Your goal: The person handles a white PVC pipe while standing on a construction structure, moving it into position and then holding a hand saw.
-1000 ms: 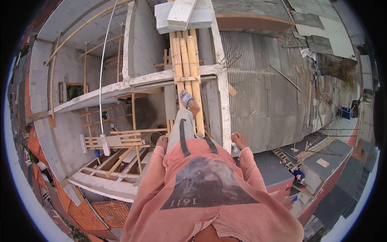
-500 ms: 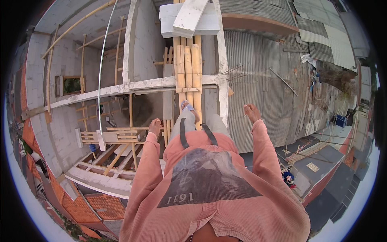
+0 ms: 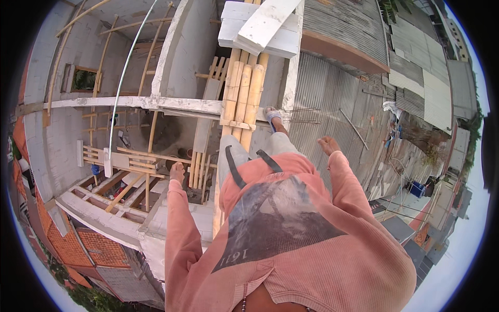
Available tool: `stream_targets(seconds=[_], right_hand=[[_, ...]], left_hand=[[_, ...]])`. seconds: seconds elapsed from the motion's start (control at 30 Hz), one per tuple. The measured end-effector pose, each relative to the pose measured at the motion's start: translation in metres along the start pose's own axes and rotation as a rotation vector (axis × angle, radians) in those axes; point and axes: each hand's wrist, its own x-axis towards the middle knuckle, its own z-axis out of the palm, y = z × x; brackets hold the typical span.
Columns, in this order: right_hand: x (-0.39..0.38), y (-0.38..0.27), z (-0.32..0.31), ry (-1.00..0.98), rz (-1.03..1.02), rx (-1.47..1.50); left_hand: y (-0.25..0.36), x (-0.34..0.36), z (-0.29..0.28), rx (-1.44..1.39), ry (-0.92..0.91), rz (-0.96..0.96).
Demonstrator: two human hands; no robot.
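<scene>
My left hand [image 3: 177, 171] hangs beside my body over the open drop, fingers loosely bent and apart, holding nothing I can see. My right hand [image 3: 327, 144] is out to my right above the corrugated roof, fingers slightly bent and apart, with nothing visible in it. Ahead, several bamboo poles [image 3: 242, 93] form a narrow walkway across a concrete beam [image 3: 193, 106]. My sandaled foot [image 3: 274, 118] is on the beam just right of the poles. Pale blocks [image 3: 265, 28] lie stacked on the poles' far end.
Roofless block-walled rooms [image 3: 182, 47] drop away on the left, with bamboo scaffolding [image 3: 119, 163] and a long thin white line [image 3: 127, 62] hanging into them. Rebar [image 3: 306, 117] sticks out by my right foot. A lower corrugated roof [image 3: 332, 88] spreads to the right.
My right foot has stepped forward onto the beam beside the poles. Both arms have swung, my right hand rising out to the side. The view has tilted and drawn nearer the blocks.
</scene>
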Motion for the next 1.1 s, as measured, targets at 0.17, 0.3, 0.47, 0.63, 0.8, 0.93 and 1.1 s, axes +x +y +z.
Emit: stream_targets(seconds=[0.17,0.3,0.47,0.63,0.8,0.93,1.1], right_hand=[[0.104,-0.031,-0.023,-0.004,-0.132,-0.113],[0.189,0.012,-0.045,0.045,-0.105,-0.101],[0.211,-0.004,-0.046,-0.133,-0.095,-0.178],[0.262,-0.016,-0.048,-0.227,-0.36,-0.204],[0.297,-0.05,-0.064,-0.336,-0.45,-0.215],[0.328,-0.093,-0.078,-0.376,-0.5,-0.133],[0.327,-0.141,-0.06,-0.453,-0.499,-0.093]], left_hand=[[-0.029,-0.004,0.014,-0.268,0.157,-0.065],[-0.003,-0.052,0.135,-0.404,0.104,-0.196],[0.069,-0.11,0.229,-0.345,0.066,-0.337],[0.14,-0.106,0.287,-0.047,0.198,-0.096],[0.161,-0.114,0.319,0.074,0.23,-0.23],[0.173,-0.133,0.311,-0.052,0.275,-0.371],[0.129,-0.153,0.31,0.056,0.326,-0.495]])
